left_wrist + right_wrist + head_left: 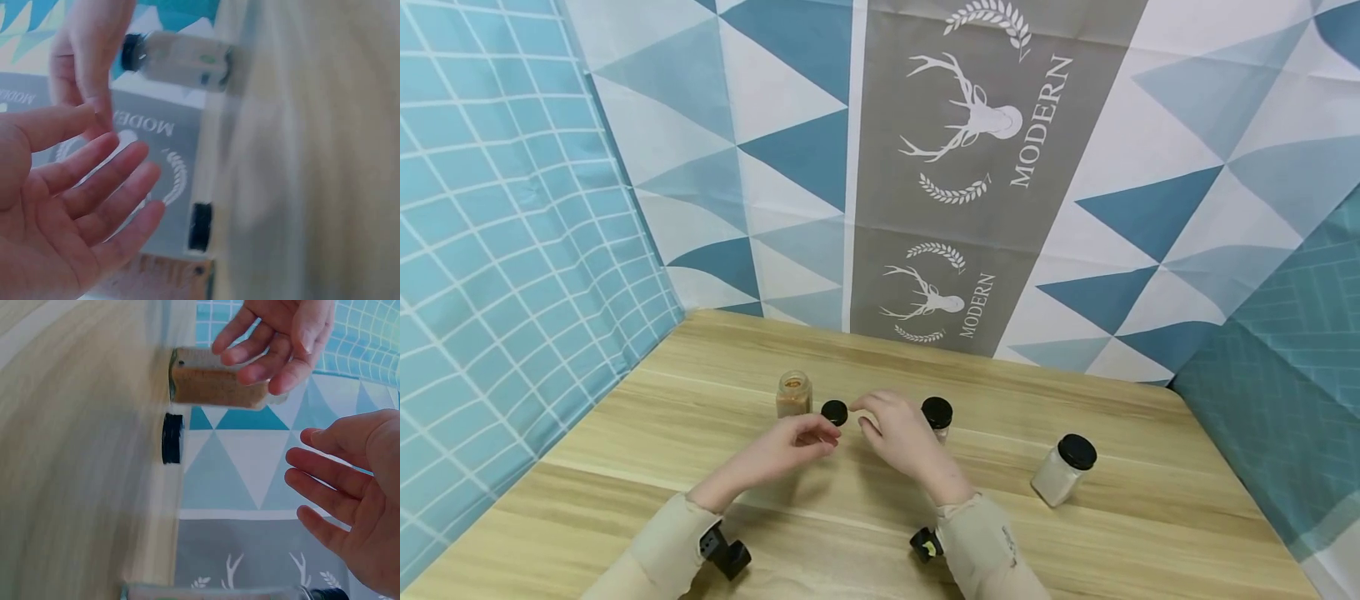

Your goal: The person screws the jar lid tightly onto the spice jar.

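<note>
Fingers on the left hand (784, 450) and right hand (897, 431) were parted and loosely bent. Past them, the black lid (834, 412) lay just beside the open jar (794, 402), with room before the table's (1150, 517) far edge. Bare wood separated the nearer capped jar (937, 413) from the pale-filled jar (1063, 471). Grain streaked the tabletop; the straight-sided, transparent open jar's orange-brown contents seemed powdery.

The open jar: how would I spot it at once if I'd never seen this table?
Start with the wooden table and go to the person's left hand. Just beyond it stands the open jar, with a loose black lid to its right. Unlike the middle jar and the rightmost jar, both black-capped, it is uncovered and holds something orange-brown.
</note>
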Motion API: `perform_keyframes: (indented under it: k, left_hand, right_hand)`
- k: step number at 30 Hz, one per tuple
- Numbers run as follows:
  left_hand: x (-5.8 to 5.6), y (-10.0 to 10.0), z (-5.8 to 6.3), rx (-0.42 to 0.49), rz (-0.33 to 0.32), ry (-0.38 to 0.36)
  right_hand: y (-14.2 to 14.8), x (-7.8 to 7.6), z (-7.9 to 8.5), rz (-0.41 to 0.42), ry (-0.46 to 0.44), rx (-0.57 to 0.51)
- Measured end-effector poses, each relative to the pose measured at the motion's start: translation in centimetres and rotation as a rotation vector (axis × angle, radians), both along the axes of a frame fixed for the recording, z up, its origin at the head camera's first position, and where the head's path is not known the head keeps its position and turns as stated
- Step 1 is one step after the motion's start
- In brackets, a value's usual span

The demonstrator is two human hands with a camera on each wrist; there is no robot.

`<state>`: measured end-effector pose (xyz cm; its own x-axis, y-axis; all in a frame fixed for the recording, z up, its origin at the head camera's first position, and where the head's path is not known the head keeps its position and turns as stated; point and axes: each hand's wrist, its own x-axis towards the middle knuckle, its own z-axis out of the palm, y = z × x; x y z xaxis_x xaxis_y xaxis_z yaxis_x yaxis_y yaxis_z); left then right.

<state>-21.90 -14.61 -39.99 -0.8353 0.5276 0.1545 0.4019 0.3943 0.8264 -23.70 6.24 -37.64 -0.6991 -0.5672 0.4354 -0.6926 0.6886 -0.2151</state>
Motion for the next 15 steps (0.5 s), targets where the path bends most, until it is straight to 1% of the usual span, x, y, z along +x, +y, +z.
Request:
perform_keyframes:
  k: [2, 5, 8, 11, 15]
  left_hand:
    - [-0.1, -0.5, 0.3, -0.010, -0.010, -0.002]
    - [-0.3, -1.3, 0.7, -0.044, 0.002, 0.002]
    - [-0.4, -2.1, 0.9, -0.088, 0.026, -0.002]
    - [-0.7, -2.7, 0.9, -0.108, 0.042, -0.018]
    - [-1.0, -3.6, 0.9, -0.118, 0.032, -0.033]
  right_hand:
    - [-0.4, -0.1, -0.1, 0.002, -0.057, -0.015]
    - [-1.0, -0.5, -0.4, -0.002, -0.130, -0.036]
    - [-1.7, -0.9, -0.8, -0.010, -0.161, -0.042]
    - [-2.5, -1.2, -1.2, -0.013, -0.172, -0.047]
    - [-3.2, -1.6, -1.4, -0.030, -0.195, -0.041]
